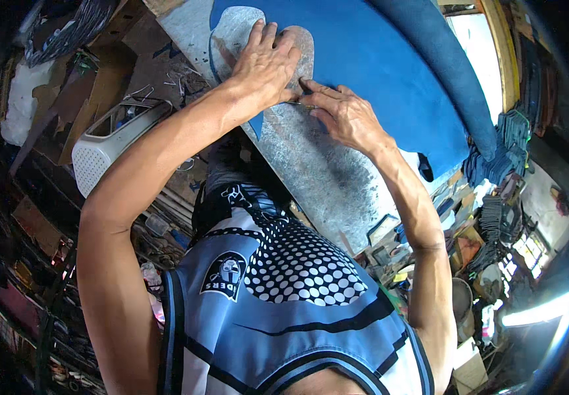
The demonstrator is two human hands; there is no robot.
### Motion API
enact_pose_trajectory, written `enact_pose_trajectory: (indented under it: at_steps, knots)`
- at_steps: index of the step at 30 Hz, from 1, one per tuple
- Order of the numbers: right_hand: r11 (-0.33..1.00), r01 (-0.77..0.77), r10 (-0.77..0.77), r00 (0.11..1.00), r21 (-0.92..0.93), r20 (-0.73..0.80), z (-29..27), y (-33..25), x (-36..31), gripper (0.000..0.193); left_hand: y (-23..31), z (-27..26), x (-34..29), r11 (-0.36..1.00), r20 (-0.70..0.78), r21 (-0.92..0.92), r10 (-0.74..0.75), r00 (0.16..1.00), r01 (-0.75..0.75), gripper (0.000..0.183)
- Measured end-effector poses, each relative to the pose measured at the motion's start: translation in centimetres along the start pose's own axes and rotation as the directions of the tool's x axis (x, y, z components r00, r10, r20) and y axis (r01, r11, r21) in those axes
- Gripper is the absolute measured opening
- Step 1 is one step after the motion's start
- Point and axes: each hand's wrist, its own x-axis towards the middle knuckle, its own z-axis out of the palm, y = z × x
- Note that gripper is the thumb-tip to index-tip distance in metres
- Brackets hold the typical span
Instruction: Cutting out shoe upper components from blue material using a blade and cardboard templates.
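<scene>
A large blue sheet, like leather or suede, lies over a worn grey board. On its left part rests a flat grey pattern piece with two rounded lobes. My left hand lies on this piece, fingers stretched out and pressing it down. Close by on the right, my right hand is closed at the piece's lower edge, its index finger pointing toward the left hand. Something thin shows beneath its fingertips, too small and covered to name. A narrow blue strip sticks out past the board's left edge.
A thick blue roll or fold runs along the sheet's far right side. White plastic stool stands left of the board. Stacked dark pieces and scraps crowd the right. A lit tube lamp is at the lower right.
</scene>
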Motion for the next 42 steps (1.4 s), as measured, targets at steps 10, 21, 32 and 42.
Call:
enact_pose_trajectory:
  at_steps: [10,21,32,42]
  knots:
    - [0.995,0.095,-0.096,0.995,0.037,0.007,-0.6,2.4,0.9,0.027,-0.2,0.0,0.5,1.000,0.006,0.016,0.010,1.000,-0.010,0.076]
    - [0.979,0.186,-0.182,0.982,0.080,-0.056,-2.3,3.6,-1.5,0.030,0.6,-1.1,2.2,0.993,0.027,0.030,0.117,0.993,-0.118,0.079]
    - [0.961,-0.274,0.254,0.925,-0.035,-0.284,6.2,-9.4,-2.0,0.045,-0.8,-2.9,4.9,0.955,0.272,0.067,0.260,0.926,-0.288,0.062]
    - [0.976,-0.168,0.202,0.939,0.141,-0.278,6.8,-17.7,7.1,0.052,-1.9,-2.0,5.7,0.930,0.239,0.125,0.309,0.921,-0.344,0.062]
